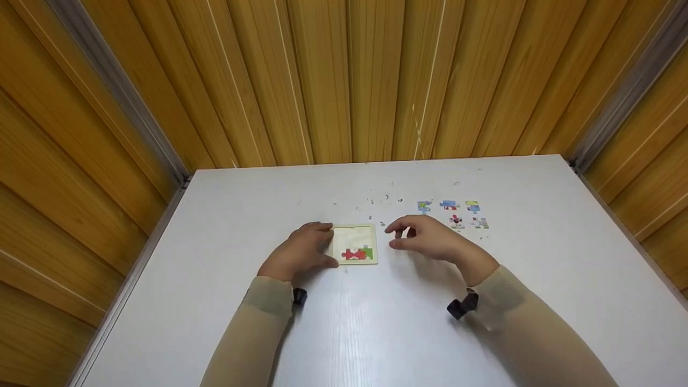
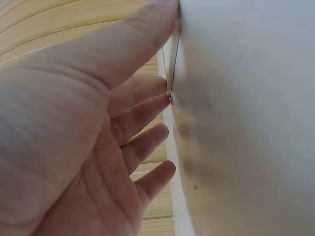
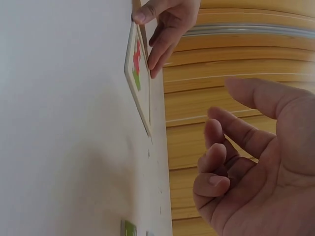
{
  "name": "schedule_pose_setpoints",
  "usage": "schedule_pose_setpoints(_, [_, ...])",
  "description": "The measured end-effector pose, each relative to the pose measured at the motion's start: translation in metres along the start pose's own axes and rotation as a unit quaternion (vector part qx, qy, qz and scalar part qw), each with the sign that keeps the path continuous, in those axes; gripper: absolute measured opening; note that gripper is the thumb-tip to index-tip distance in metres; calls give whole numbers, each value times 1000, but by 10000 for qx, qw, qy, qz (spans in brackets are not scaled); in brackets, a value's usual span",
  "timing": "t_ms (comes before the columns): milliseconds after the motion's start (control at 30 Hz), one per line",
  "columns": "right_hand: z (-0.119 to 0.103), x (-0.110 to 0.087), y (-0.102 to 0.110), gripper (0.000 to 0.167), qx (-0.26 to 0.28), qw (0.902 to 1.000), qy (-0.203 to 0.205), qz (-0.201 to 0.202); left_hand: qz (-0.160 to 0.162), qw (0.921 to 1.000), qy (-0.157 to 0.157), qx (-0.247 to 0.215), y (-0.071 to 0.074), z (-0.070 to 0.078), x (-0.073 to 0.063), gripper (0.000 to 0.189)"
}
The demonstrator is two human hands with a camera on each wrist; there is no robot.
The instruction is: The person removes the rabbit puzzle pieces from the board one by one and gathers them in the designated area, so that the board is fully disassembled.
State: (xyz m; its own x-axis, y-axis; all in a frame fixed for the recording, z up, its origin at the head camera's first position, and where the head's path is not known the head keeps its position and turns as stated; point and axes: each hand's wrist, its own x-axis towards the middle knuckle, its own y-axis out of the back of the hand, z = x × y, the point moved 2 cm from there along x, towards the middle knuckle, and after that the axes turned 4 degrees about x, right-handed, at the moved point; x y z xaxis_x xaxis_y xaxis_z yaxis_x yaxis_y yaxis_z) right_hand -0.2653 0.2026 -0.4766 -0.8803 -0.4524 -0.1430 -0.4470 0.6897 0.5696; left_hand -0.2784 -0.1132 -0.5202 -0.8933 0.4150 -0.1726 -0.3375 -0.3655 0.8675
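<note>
A small square wooden puzzle tray [image 1: 374, 244] lies flat on the white table. Along its near side, toward the right corner, sit joined red and green jigsaw pieces [image 1: 357, 254]. My left hand [image 1: 302, 248] grips the tray at its left side, thumb at the near corner and fingertips at the far one. In the left wrist view, the thumb and upper fingertips meet the tray's thin edge [image 2: 173, 59]. My right hand [image 1: 424, 239] hovers just right of the tray with loosely bent fingers, thumb apart from them, and nothing between them.
Several loose jigsaw pieces [image 1: 472, 206] lie in two rows behind and right of my right hand. Small dark specks [image 1: 386, 197] are scattered beyond the tray. Yellow wood-look panels [image 1: 376, 80] wall in the back and sides of the table [image 1: 344, 333].
</note>
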Motion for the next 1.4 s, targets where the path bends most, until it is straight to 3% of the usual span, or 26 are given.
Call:
schedule_pose_setpoints(267, [-25, 17, -19, 34, 342, 9993, 122, -30, -21, 9999, 4, 103, 0, 1, 1, 71])
schedule_pose_setpoints(600, [-43, 31, -38, 34, 1130, 9928, 324, 252, 16, 9998, -106, 190, -1, 3, 1, 67])
schedule_pose_setpoints(1033, [-21, 44, -63, 39, 1310, 9912, -41, 162, 34, 9996, -221, 200, -2, 4, 2, 64])
schedule_pose_setpoints(1233, [-14, 48, -70, 39, 1237, 9919, -261, 157, 34, 9990, -334, 300, -1, 2, 2, 64])
schedule_pose_setpoints(1400, [-11, 51, -75, 40, 950, 9953, -177, 7, 75, 9988, -392, 294, 0, 1, 2, 59])
